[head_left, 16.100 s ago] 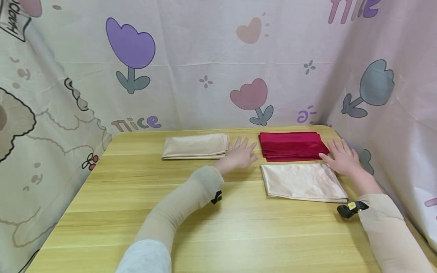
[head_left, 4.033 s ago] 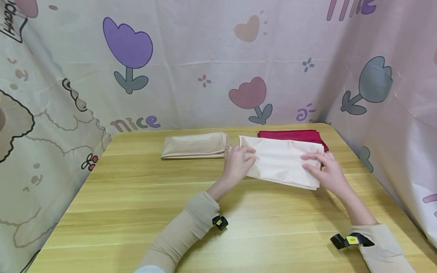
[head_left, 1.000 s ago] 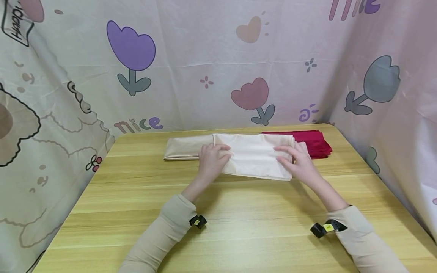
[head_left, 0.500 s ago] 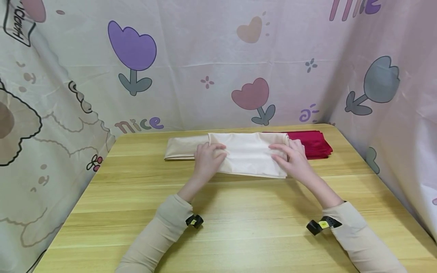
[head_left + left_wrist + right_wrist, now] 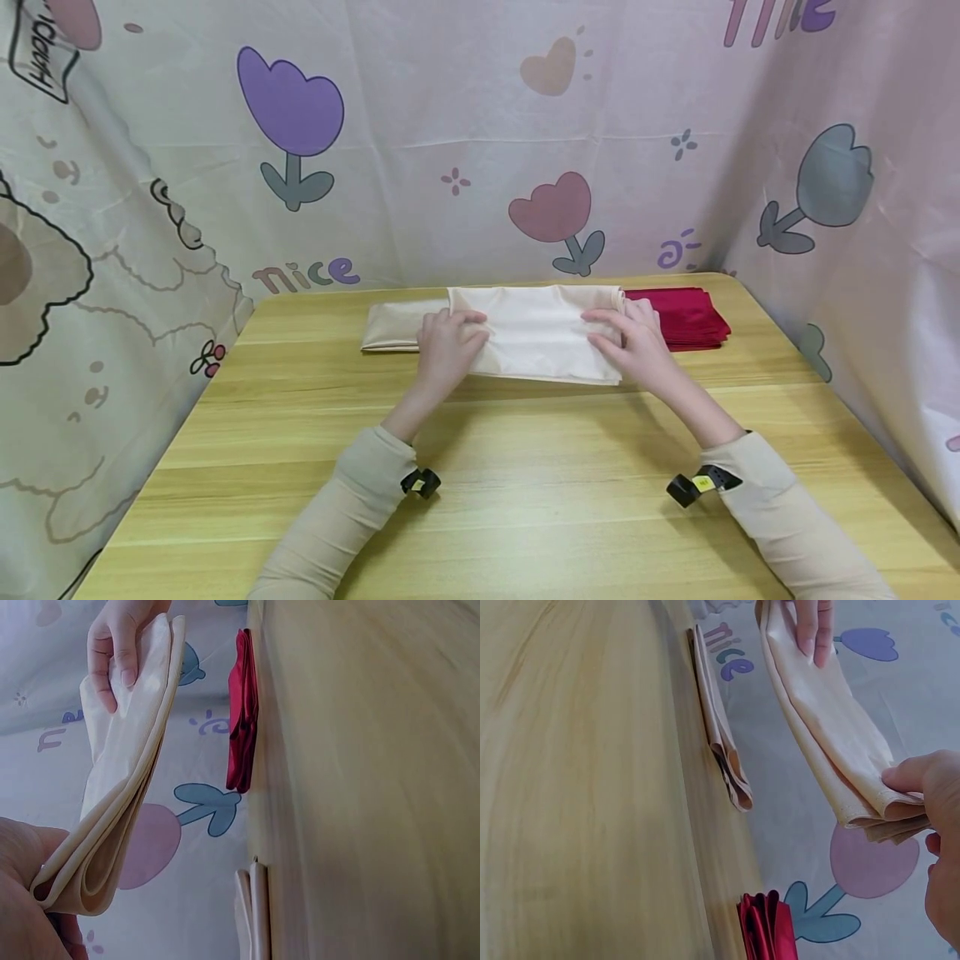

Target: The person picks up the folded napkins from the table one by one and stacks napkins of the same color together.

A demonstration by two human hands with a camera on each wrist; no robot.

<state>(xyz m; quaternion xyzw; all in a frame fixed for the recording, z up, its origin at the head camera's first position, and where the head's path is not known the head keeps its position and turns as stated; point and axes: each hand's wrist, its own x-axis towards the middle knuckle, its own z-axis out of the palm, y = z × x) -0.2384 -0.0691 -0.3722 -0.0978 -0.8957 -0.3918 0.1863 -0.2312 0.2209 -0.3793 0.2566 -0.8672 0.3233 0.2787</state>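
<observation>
A folded cream satin cloth [image 5: 536, 333] hangs above the table, held at both ends. My left hand [image 5: 447, 346] grips its left end, thumb and forefinger on the near face. At the opposite end my right hand [image 5: 637, 342] pinches it the same way. Both wrist views show the cloth [image 5: 127, 750] lifted off the wood, its layered folds visible at the edge. Behind it lies a folded beige cloth [image 5: 393, 323], partly hidden. The folded dark red cloth [image 5: 678, 318] sits at the back right, its left part covered from the head view.
The wooden table [image 5: 495, 500] stretches out in front of both arms. A printed curtain [image 5: 420, 100] stands at the table's back edge and along its sides. Black wrist cameras [image 5: 422, 483] are strapped over the sleeves.
Since 16 seconds ago the cream cloth has been picked up from in front of the red one. Over the last second both hands have carried it left and slightly upward.
</observation>
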